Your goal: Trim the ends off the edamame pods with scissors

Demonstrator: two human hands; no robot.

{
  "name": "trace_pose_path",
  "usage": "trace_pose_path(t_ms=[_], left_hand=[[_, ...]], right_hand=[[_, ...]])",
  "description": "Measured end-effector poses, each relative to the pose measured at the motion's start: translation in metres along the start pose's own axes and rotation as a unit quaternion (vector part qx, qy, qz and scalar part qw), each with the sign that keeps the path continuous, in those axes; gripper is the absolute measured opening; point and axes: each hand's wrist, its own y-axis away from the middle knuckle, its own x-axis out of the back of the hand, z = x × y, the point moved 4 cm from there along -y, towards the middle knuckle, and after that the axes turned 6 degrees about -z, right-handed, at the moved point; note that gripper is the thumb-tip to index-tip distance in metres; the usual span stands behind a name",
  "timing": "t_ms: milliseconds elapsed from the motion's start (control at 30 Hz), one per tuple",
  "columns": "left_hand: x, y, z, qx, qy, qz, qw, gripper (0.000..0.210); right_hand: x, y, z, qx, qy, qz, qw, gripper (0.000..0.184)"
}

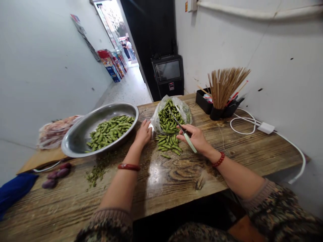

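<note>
My right hand (pixel 195 137) is closed round a knife (pixel 189 142) with a pale green handle. Its narrow dark blade points away, over an open clear plastic bag (pixel 155 118) full of green soybean pods (pixel 168 116). My left hand (pixel 143 132) lies palm down between that bag and a big steel basin (pixel 101 154), fingers stretched forward and holding nothing visible. Whether its fingertips touch the bag I cannot tell. More pods (pixel 169 145) lie loose on the wood in front of the bag. A heap of pods (pixel 111 131) fills part of the basin.
Small green trimmings (pixel 97 171) and several purple-red onions or bulbs (pixel 57 174) lie left on the wooden table (pixel 181 171). Bagged meat (pixel 57 131) is behind them. At right stand bamboo skewers (pixel 223 87), a black box (pixel 203 102) and a white cable (pixel 244 133). A black heater-like cabinet (pixel 168 75) stands beyond.
</note>
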Motion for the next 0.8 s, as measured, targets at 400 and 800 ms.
trace_pose_path(t_ms=[400, 800], left_hand=[[-0.011, 0.075, 0.049, -0.119, -0.044, -0.026, 0.992, 0.032], [-0.048, 0.074, 0.126, -0.2, -0.121, -0.079, 0.969, 0.037]], right_hand=[[0.005, -0.003, -0.009, 0.003, -0.022, 0.015, 1.0, 0.036], [0.005, -0.006, 0.006, -0.019, -0.036, 0.038, 0.998, 0.039]])
